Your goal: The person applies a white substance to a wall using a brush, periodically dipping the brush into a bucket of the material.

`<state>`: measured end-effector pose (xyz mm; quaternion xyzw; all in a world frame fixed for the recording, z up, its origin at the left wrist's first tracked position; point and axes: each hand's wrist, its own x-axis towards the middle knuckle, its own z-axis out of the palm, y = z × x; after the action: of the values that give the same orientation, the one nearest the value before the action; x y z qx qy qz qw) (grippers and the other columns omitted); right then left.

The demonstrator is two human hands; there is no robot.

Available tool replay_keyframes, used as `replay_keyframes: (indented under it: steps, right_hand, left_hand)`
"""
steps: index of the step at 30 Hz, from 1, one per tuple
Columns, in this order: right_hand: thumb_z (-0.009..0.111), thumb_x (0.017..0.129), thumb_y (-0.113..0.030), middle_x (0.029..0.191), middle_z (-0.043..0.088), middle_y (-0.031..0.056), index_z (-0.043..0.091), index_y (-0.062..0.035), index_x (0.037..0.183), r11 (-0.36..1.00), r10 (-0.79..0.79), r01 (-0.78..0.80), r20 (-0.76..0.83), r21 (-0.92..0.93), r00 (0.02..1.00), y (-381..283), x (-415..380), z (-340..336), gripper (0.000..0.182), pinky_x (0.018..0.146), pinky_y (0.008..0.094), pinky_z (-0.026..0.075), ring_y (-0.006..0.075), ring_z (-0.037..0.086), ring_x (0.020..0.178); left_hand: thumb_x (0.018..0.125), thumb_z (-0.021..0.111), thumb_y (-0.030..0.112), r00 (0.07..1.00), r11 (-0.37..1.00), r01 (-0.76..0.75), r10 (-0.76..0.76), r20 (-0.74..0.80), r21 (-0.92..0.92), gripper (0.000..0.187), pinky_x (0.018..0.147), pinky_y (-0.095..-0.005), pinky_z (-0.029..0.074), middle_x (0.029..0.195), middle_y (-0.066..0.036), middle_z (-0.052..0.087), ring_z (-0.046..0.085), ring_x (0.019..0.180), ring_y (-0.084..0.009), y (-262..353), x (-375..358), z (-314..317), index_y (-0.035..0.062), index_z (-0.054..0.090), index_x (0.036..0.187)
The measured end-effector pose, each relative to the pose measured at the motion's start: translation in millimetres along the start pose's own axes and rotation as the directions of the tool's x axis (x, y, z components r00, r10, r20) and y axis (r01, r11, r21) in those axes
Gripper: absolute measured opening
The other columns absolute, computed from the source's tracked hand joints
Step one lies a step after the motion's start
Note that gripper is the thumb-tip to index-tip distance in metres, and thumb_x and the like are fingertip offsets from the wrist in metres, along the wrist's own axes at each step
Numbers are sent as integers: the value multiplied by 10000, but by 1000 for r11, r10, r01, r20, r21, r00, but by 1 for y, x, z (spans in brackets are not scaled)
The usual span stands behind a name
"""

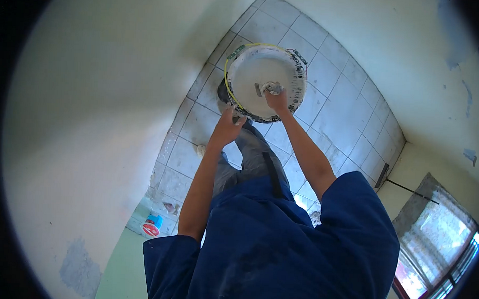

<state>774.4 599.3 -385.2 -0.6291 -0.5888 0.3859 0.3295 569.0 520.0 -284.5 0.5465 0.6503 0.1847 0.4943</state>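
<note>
A large round bucket (229, 78) with a dark, smeared rim stands on the floor in front of me, holding a pale, smooth plaster-like paste (255, 71). My right hand (276, 100) reaches over it, closed around a paste-coated putty knife (258, 90) whose grey blade points left, close over the paste. At the bucket's near-left rim is my left hand (227, 129), its thumb and fingers curled at the edge. A yellow hose or cable (226, 80) loops around the rim.
White floor tiles (336, 108) surround the bucket, with pale walls (104, 92) close on the left and at the right. A small red and blue container (151, 226) sits by the left wall. A window (437, 235) is at lower right.
</note>
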Motion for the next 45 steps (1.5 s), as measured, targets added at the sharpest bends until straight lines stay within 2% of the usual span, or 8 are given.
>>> replay_keyframes:
  steps: [13, 20, 24, 27, 30, 33, 36, 45]
  right_hand:
    - [608, 754, -19, 929, 585, 50, 581, -23, 955, 491, 621, -540, 160, 684, 767, -15, 16, -1, 203, 756, 326, 503, 194, 580, 813]
    - [557, 813, -28, 1052, 539, 110, 508, 12, 1082, 977, 56, -19, 170, -212, 984, 54, -7, -17, 276, 842, 388, 500, 231, 537, 996]
    - [555, 810, -42, 1119, 532, 147, 507, 7, 1080, 218, 444, -369, 245, 903, 862, -16, 2, -28, 279, 883, 415, 490, 243, 533, 1043]
    - [557, 814, -47, 1133, 531, 146, 511, -5, 1083, 156, 335, -310, 245, 938, 910, -97, -7, -21, 276, 893, 419, 480, 247, 529, 1052]
    - [560, 825, 1, 1096, 558, 142, 525, 31, 1100, 857, -66, 1, 108, 515, 992, -176, -28, 19, 278, 861, 357, 490, 252, 574, 981]
    - [554, 828, 26, 1071, 572, 138, 531, 21, 1099, 873, -377, 340, 41, 349, 925, -254, -43, 78, 272, 845, 339, 498, 246, 588, 954]
    - [533, 837, -27, 1042, 577, 118, 510, -31, 1002, -19, 51, -420, 420, 908, 906, -346, -56, 132, 167, 867, 407, 504, 236, 587, 955]
    - [550, 806, -4, 1016, 551, 86, 490, -38, 974, 52, 456, -412, 345, 910, 821, -334, -107, 286, 182, 800, 376, 542, 209, 573, 940]
  left_hand:
    - [848, 551, 349, 979, 971, 204, -201, 34, -128, 623, 1019, -364, 312, 1301, -267, 413, 391, 1233, -356, -30, 16, 6, -61, 375, 1284]
    - [842, 567, 356, 975, 968, 202, -213, -63, -146, 546, 925, -374, 406, 1173, -244, 536, 520, 1102, -352, -22, -10, -41, -29, 460, 1215]
    - [859, 555, 351, 970, 968, 167, -195, -145, -187, 482, 906, -364, 419, 1142, -217, 565, 549, 1058, -349, -28, -35, -68, -14, 498, 1168]
    - [872, 542, 351, 953, 962, 159, -208, -219, -222, 473, 903, -348, 421, 1141, -203, 572, 560, 1052, -323, -33, -54, -90, -14, 499, 1170]
    - [878, 536, 355, 919, 890, 207, -320, -231, -406, 472, 911, -336, 414, 1148, -181, 575, 552, 1068, -295, -31, -81, -119, -9, 502, 1177]
    - [879, 530, 365, 882, 873, 205, -361, -303, -443, 459, 849, -352, 460, 1189, -100, 542, 528, 1091, -220, -60, -105, -135, 79, 482, 1236]
    - [884, 525, 363, 834, 853, 195, -404, -376, -485, 464, 847, -355, 461, 1227, -95, 516, 529, 1087, -208, -89, -138, -145, 87, 470, 1253]
    - [886, 525, 378, 704, 696, 174, -583, -406, -697, 497, 867, -382, 442, 1235, -110, 505, 520, 1104, -233, -135, -255, -149, 84, 445, 1280]
